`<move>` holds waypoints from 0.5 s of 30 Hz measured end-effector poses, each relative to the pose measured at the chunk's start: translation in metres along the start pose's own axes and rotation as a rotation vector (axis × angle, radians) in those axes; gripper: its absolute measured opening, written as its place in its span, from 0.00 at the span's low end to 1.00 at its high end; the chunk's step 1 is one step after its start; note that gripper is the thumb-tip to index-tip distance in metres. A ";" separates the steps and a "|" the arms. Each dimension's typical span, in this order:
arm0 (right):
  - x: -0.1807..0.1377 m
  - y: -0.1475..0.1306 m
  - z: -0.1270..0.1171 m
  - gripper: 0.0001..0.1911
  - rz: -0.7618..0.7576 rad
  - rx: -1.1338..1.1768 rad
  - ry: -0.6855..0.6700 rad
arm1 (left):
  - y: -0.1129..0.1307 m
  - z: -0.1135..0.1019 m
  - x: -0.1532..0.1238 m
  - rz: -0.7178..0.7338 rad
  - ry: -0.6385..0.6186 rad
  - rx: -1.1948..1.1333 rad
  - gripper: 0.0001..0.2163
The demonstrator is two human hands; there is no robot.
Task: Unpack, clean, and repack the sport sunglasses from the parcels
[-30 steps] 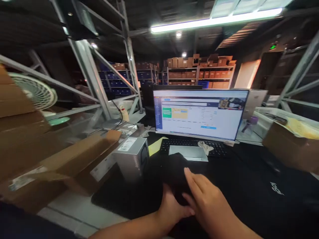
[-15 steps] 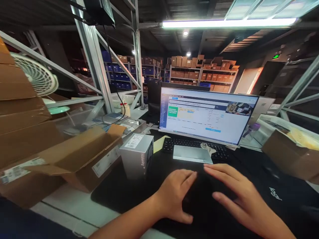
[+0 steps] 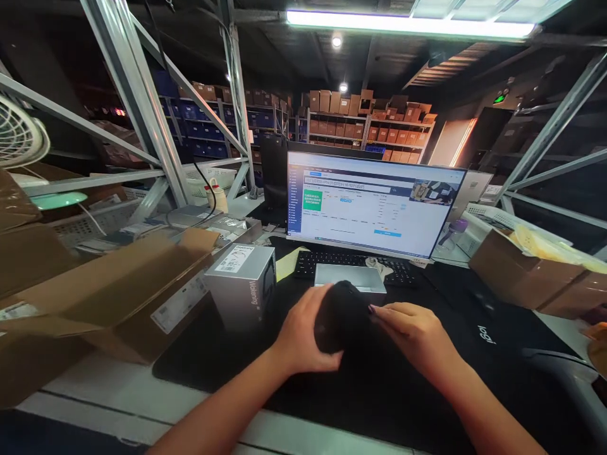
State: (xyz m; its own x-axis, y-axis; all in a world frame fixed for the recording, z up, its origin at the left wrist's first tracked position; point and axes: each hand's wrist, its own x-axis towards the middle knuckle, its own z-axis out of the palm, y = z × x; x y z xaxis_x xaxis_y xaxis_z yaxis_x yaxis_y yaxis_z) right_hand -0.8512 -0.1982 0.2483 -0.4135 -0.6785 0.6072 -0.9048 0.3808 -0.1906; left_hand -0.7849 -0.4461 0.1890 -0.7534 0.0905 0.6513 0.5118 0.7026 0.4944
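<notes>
My left hand [image 3: 303, 332] is wrapped round the left side of a dark, rounded black object [image 3: 344, 316], tilted up above the black desk mat [image 3: 199, 354]. Its exact kind is hard to make out against the mat. At its right edge my right hand [image 3: 417, 325] has thumb and fingers pressed together; what they pinch is too small to name. Left of my hands stands a grey box [image 3: 239, 284] with a white label on top. A flat silver-grey box [image 3: 351, 278] lies just behind the black object.
A monitor [image 3: 370, 202] and keyboard [image 3: 313, 262] stand behind. An open cardboard box [image 3: 137, 328] is at the left, another carton [image 3: 521, 268] with yellowish material at the right. Metal rack posts [image 3: 137, 95] rise on both sides. A fan [image 3: 19, 133] is far left.
My left hand has closed round the black object and raised it into sight. My right hand has gone from spread fingers to a pinch at its edge. The view has shifted right.
</notes>
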 end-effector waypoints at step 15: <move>0.012 -0.015 0.005 0.09 0.274 -0.201 -0.443 | -0.004 0.003 0.001 0.146 -0.087 0.283 0.47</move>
State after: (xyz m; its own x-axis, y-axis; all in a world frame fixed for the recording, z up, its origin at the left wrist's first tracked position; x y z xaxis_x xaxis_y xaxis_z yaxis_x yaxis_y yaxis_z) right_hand -0.8435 -0.2149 0.2547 -0.6738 -0.7201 0.1656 -0.7385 0.6637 -0.1187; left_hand -0.7883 -0.4467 0.1859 -0.7195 0.2559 0.6457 0.4912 0.8447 0.2125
